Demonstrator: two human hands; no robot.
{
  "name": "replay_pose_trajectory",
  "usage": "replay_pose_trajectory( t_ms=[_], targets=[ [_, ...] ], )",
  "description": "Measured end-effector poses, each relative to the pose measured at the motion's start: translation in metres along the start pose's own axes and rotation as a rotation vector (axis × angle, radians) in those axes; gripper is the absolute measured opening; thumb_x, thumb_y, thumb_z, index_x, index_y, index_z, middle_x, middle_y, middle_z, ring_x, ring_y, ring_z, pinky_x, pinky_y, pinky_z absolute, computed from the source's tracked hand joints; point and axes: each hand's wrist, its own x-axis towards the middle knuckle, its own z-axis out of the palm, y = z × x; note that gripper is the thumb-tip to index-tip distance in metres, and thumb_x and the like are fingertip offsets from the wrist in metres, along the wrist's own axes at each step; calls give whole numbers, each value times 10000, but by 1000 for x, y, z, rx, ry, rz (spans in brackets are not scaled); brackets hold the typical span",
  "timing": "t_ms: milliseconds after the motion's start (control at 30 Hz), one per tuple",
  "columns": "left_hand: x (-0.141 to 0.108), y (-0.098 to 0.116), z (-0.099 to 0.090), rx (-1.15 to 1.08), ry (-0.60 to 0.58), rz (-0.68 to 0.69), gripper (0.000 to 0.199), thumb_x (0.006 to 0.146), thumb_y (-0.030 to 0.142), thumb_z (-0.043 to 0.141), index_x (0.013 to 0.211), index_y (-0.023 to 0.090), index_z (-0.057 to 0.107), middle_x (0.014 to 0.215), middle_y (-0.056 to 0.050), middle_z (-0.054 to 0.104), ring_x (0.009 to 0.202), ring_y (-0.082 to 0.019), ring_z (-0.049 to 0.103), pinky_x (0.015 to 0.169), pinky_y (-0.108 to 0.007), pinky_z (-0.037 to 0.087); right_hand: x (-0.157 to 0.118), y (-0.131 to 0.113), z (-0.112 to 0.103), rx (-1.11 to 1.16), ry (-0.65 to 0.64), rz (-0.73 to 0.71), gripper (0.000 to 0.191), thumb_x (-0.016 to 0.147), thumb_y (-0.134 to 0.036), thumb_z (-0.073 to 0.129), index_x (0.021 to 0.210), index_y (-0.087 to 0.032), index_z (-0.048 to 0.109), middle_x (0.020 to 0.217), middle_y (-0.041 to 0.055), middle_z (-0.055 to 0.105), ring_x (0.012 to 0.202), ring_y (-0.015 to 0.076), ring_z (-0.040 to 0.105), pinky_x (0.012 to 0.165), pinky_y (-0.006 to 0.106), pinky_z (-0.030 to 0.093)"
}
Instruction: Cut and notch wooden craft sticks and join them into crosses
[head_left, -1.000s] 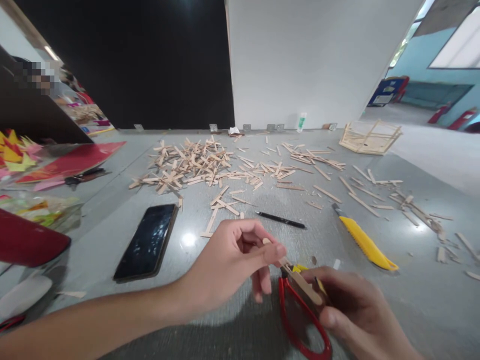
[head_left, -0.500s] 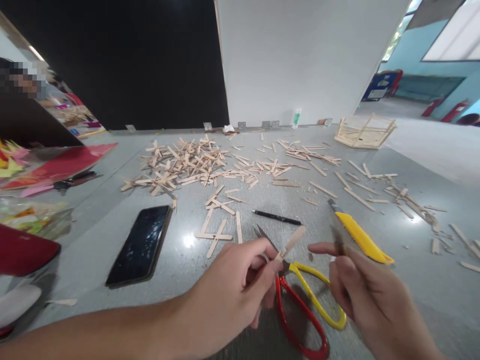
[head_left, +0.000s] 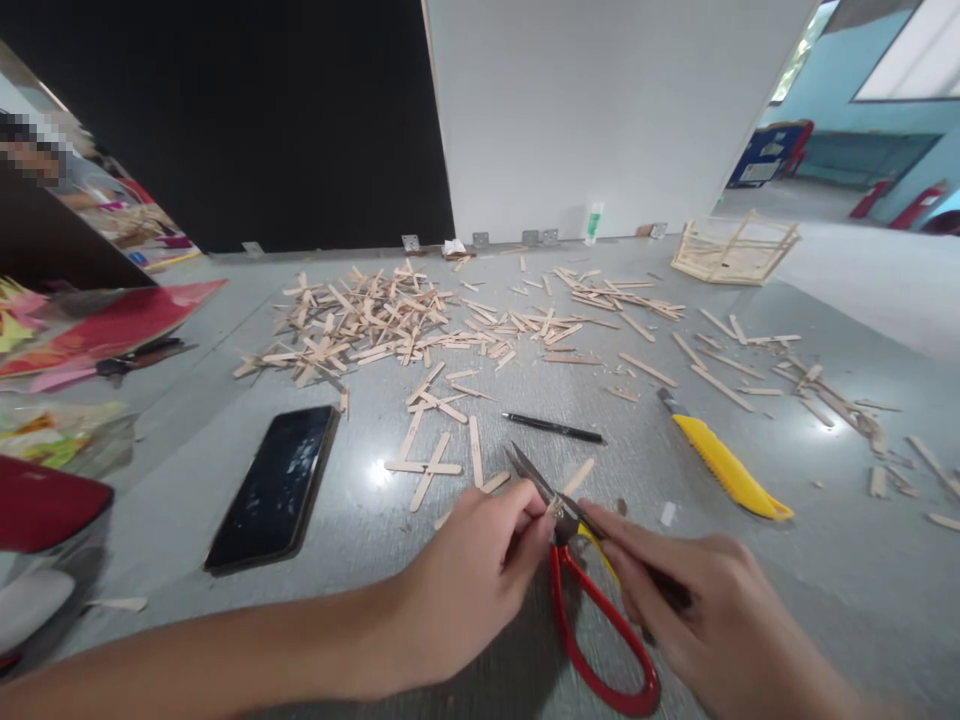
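My left hand is closed in a pinch around a small wooden craft stick, whose free end points up and to the right. Close by, my right hand grips a thin dark tool that meets the stick near my left fingertips; its kind is unclear. Under both hands lie scissors with a red and a yellow handle, the yellow one mostly hidden by my right hand. Just beyond them rest a black pen and several loose craft sticks.
A smartphone lies to the left and a yellow-handled cutter to the right. Farther back spreads a pile of craft sticks. A stick frame and a glue bottle stand near the white panel.
My right hand has moved left, from apart with its index finger stretched out to the stick by my left hand. It now covers most of the yellow scissor handle. The view has shifted slightly.
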Motion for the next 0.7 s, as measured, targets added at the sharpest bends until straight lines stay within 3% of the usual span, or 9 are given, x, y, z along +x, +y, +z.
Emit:
replay_pose_trajectory(
  t_ms=[233, 333, 433, 533, 700],
  targets=[
    [2, -15, 13, 108, -41, -14, 294, 1105, 369, 373, 885, 221, 499, 693, 28, 514, 575, -147, 445, 580, -288, 308, 0, -5, 10, -71, -66, 61, 387, 1096, -261, 417, 1203, -177, 779, 803, 65, 828, 589, 197, 752, 545, 278, 571],
    [1, -19, 16, 159, -54, 24, 272, 1107, 340, 333, 925, 224, 497, 679, 44, 461, 545, -146, 407, 557, -287, 285, -1, -6, 14, -82, -101, 33, 407, 1096, -226, 380, 1232, -142, 754, 809, 70, 826, 582, 200, 751, 543, 289, 572],
    [1, -22, 17, 202, -54, 52, 278, 1111, 342, 314, 974, 216, 519, 713, 28, 488, 565, -156, 436, 564, -288, 306, -3, -4, 19, -186, -20, 21, 406, 1097, -240, 381, 1295, -126, 716, 703, 47, 792, 495, 199, 711, 477, 289, 532],
    [3, -25, 20, 225, -41, 74, 285, 1115, 341, 308, 987, 211, 528, 723, 27, 490, 576, -156, 459, 573, -285, 319, -5, -1, 23, -289, 21, -16, 399, 1088, -234, 374, 1233, -128, 730, 574, 14, 717, 396, 175, 646, 413, 258, 459],
    [7, -29, 23, 271, -35, 97, 257, 1095, 291, 349, 955, 211, 549, 671, 43, 433, 556, -150, 420, 559, -289, 283, -11, 5, 26, -506, -44, -132, 559, 831, -22, 400, 1281, -74, 727, 536, 27, 678, 334, 152, 557, 369, 239, 359]
  ],
)
